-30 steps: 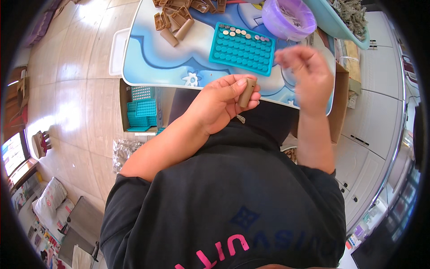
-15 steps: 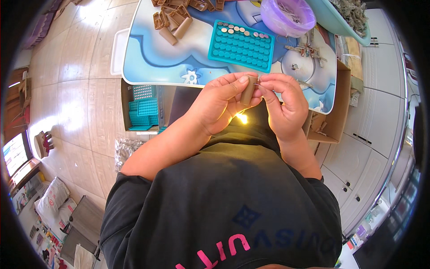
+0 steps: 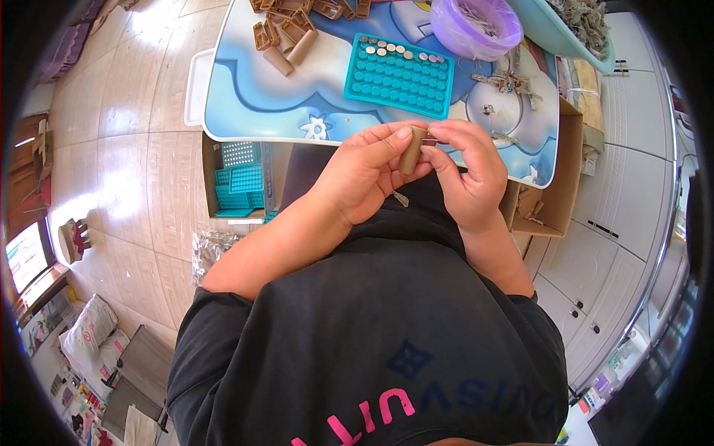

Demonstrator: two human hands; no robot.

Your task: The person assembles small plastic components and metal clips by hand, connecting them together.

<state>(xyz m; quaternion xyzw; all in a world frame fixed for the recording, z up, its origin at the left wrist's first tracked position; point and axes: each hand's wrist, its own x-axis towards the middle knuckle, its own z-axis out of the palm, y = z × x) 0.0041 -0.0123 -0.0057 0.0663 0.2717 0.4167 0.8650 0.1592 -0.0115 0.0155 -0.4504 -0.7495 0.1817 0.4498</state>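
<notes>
My left hand (image 3: 366, 169) is closed around a brown, rounded plastic casing (image 3: 408, 159), held upright just off the table's near edge. Against the casing's upper right side, my right hand (image 3: 474, 177) pinches a thin, dark metal pin or wire (image 3: 430, 139) between thumb and forefinger. Below my left fingers hangs a small clear bulb-like piece (image 3: 401, 199), unlit; its link to the casing is hidden by the hand. Beyond the hands lies a teal tray (image 3: 398, 93) of round pockets, with several silvery button cells (image 3: 381, 52) in its far rows.
Similar brown casings (image 3: 300, 47) are heaped at the table's far left. On the patterned table (image 3: 253, 93) stand a purple-lined bowl (image 3: 513, 33) and a tangle of wired parts (image 3: 509, 83). A pale green basin (image 3: 610, 58) is far right. Boxes with teal trays (image 3: 245, 178) and brown parts (image 3: 529, 204) flank me below.
The bulb below my left hand was glowing yellow and is now dark. My right fingertips have shifted slightly on the thin pin at the casing; the left hand keeps its hold.
</notes>
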